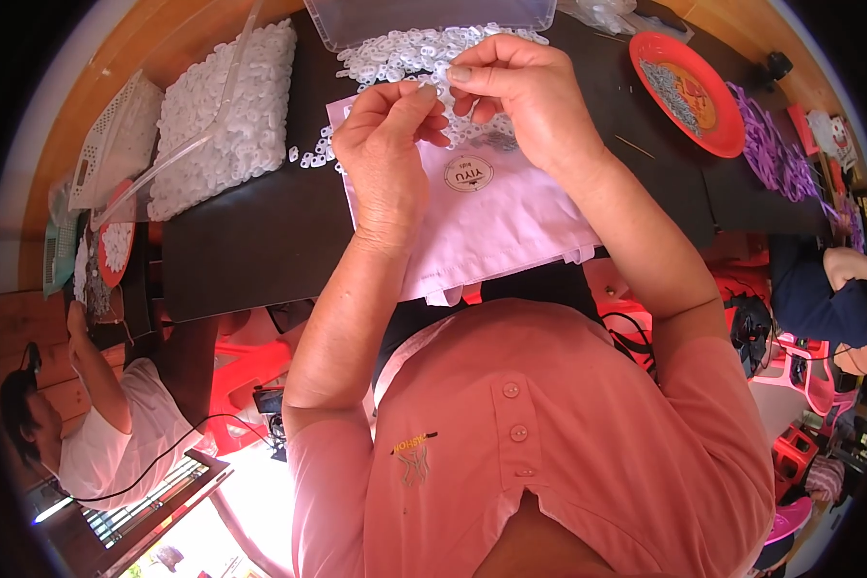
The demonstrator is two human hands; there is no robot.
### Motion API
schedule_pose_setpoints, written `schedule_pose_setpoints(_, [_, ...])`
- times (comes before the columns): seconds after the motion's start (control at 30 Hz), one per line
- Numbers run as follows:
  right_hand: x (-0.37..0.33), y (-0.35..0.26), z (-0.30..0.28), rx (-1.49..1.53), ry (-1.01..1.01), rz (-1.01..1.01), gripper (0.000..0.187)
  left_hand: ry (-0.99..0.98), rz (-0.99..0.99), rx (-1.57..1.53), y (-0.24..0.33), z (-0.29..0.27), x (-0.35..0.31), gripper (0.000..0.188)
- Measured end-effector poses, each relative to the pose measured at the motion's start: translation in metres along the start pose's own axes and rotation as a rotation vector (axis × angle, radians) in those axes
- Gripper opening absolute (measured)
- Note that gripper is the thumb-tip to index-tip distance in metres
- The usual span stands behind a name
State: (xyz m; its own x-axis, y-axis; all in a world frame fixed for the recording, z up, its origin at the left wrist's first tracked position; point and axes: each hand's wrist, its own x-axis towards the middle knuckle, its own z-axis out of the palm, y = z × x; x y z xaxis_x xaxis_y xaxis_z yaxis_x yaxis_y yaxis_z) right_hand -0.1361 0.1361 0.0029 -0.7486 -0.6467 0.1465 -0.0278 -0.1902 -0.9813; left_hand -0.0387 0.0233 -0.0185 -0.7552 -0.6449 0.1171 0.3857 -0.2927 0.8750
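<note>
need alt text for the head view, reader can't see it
A person's left hand and right hand pinch close together above small white pieces and a pink cloth on a dark table; what they hold is too small to tell. A white heap sits left, a red dish of grey bits right.

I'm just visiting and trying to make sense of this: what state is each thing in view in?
Left hand's fingers: pinched, apparently on a small white piece
Right hand's fingers: curled in; grip unclear
Lilac fabric bag: spread flat
White plastic tabs: loose, heaped
Left-side white pieces: densely massed
Red bowl: open, partly filled with gray pieces
Purple strands: tangled
</note>
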Motion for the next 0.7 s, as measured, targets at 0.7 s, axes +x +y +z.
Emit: schedule_pose_setpoints(0.7, [0.006,-0.021,-0.023,-0.035,-0.243,0.169,0.014,-0.236,0.174,0.150,-0.001,0.006,-0.008,0.028])
